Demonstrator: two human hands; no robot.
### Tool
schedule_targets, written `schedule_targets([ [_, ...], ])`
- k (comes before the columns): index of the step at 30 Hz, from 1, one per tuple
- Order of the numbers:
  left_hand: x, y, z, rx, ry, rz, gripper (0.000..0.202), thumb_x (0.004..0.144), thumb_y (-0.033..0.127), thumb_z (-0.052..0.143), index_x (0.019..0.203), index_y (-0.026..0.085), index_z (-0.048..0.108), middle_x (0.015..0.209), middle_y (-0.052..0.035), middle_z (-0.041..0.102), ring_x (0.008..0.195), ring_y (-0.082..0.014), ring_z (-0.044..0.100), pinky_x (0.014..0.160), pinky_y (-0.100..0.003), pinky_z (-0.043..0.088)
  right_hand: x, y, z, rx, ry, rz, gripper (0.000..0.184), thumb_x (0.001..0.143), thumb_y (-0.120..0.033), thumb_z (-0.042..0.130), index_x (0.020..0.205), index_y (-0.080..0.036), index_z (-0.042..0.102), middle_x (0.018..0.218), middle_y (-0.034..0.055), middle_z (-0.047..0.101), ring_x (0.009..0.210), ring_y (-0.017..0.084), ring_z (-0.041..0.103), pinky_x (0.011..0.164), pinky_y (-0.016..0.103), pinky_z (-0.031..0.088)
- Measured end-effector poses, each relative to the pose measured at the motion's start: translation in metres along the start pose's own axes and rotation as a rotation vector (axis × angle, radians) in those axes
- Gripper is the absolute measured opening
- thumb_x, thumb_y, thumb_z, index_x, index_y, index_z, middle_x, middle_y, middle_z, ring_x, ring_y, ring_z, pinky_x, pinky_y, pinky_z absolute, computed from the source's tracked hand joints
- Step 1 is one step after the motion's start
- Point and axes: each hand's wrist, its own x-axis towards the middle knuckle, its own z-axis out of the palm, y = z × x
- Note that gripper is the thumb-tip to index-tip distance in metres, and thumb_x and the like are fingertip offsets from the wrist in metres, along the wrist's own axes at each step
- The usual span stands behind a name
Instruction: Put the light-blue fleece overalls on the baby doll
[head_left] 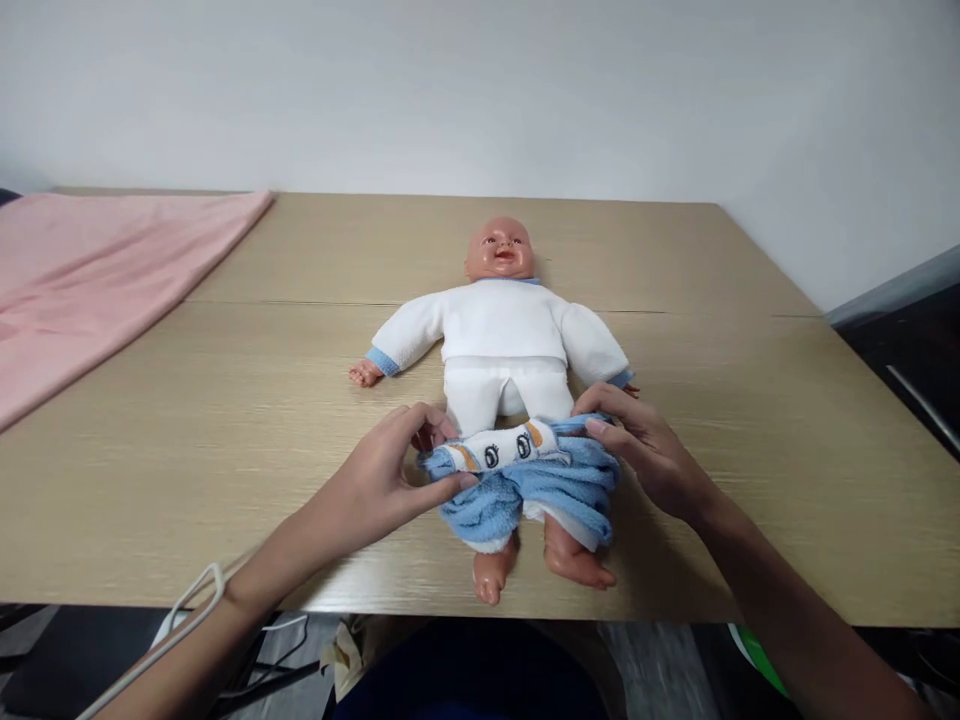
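Note:
A baby doll (pixel 504 318) in a white top with blue cuffs lies on its back, head toward the wall and feet toward me. Fluffy blue trousers (pixel 566 480) are bunched around its lower legs, with both bare feet sticking out below. Two embroidered eyes show on the white front of the waistband. My left hand (pixel 401 455) pinches the waistband at its left end, thumb in front. At the right end, my right hand (pixel 641 440) grips the same waistband between thumb and fingers. White cloth covers the doll's thighs above the trousers.
The doll lies on a light wooden table (pixel 262 400) that meets a pale wall. A pink blanket (pixel 112 270) is spread over the left side. Beyond the right edge stands a dark object (pixel 911 335). A white cable (pixel 191 610) runs by my left wrist.

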Motion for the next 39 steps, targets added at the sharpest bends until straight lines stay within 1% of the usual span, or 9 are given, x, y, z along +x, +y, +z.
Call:
schedule_targets([
  [5,-0.006,-0.004,-0.007,0.015,-0.050,0.021,0.031,0.108,0.051,0.077,0.116,0.024,0.065,0.115,-0.0038,0.069,0.111,-0.0254,0.064,0.101,-0.042,0.052,-0.003,-0.004,-0.009,-0.135,-0.079,-0.136,0.022,0.104,-0.045,0.080,0.093,-0.026,0.077,0.099,0.0032,0.068,0.095,0.024,0.065,0.090,0.038,0.049],
  [9,-0.001,-0.010,-0.012,-0.115,-0.103,0.074,0.023,0.113,0.045,0.072,0.112,0.023,0.066,0.115,-0.0031,0.069,0.111,-0.0227,0.065,0.104,-0.040,0.052,-0.003,0.008,-0.009,0.011,-0.043,-0.088,0.023,0.109,-0.050,0.078,0.106,-0.028,0.073,0.099,0.0013,0.067,0.092,0.022,0.064,0.086,0.036,0.050],
  [14,0.018,-0.019,-0.012,-0.193,0.033,0.146,0.027,0.118,0.048,0.061,0.113,0.022,0.067,0.105,-0.0028,0.069,0.101,-0.0204,0.067,0.094,-0.037,0.054,0.020,0.016,-0.001,0.171,-0.021,0.013,0.036,0.109,-0.063,0.076,0.108,-0.028,0.065,0.084,-0.0035,0.056,0.072,0.016,0.047,0.066,0.032,0.038],
  [20,0.017,-0.015,-0.005,0.018,-0.035,0.144,0.040,0.103,0.058,0.083,0.111,0.023,0.065,0.098,0.0001,0.061,0.089,-0.0198,0.059,0.079,-0.035,0.049,0.036,0.023,0.004,0.181,-0.003,0.031,0.046,0.106,-0.071,0.076,0.112,-0.027,0.066,0.087,-0.0020,0.054,0.074,0.016,0.046,0.061,0.032,0.036],
  [27,0.010,-0.016,0.003,0.167,0.113,0.313,0.017,0.113,0.040,0.072,0.115,0.024,0.067,0.139,-0.0091,0.069,0.130,-0.0275,0.066,0.113,-0.043,0.052,0.033,0.027,0.010,0.204,0.061,-0.008,0.043,0.109,-0.069,0.074,0.107,-0.028,0.060,0.081,-0.0040,0.048,0.069,0.016,0.041,0.060,0.033,0.035],
  [32,0.021,-0.019,0.009,0.220,0.244,0.372,0.010,0.115,0.029,0.064,0.124,0.024,0.065,0.149,-0.0122,0.068,0.142,-0.0289,0.064,0.122,-0.048,0.050,0.036,0.027,0.016,0.138,0.169,-0.063,0.035,0.111,-0.061,0.073,0.113,-0.027,0.062,0.096,0.0006,0.062,0.075,0.017,0.052,0.064,0.034,0.041],
  [34,0.027,-0.021,0.011,0.206,0.275,0.385,0.005,0.116,0.028,0.061,0.117,0.023,0.062,0.144,-0.0120,0.069,0.135,-0.0270,0.066,0.117,-0.045,0.052,0.038,0.030,0.016,0.096,0.219,-0.065,0.034,0.111,-0.060,0.071,0.114,-0.027,0.060,0.096,0.0015,0.063,0.075,0.018,0.054,0.064,0.034,0.042],
  [36,0.036,-0.024,0.013,0.163,0.293,0.343,0.009,0.117,0.030,0.058,0.112,0.023,0.060,0.121,-0.0077,0.072,0.111,-0.0226,0.068,0.099,-0.038,0.055,0.042,0.033,0.016,0.054,0.255,-0.052,0.035,0.111,-0.060,0.070,0.111,-0.028,0.057,0.086,-0.0004,0.060,0.071,0.019,0.051,0.062,0.034,0.038],
  [39,0.059,-0.030,0.014,0.062,0.337,0.236,0.018,0.117,0.039,0.057,0.107,0.024,0.058,0.088,0.0015,0.059,0.079,-0.0175,0.055,0.073,-0.033,0.045,0.055,0.037,0.016,0.024,0.266,-0.004,0.036,0.110,-0.063,0.067,0.114,-0.031,0.052,0.071,-0.0047,0.054,0.062,0.020,0.043,0.058,0.034,0.031],
])
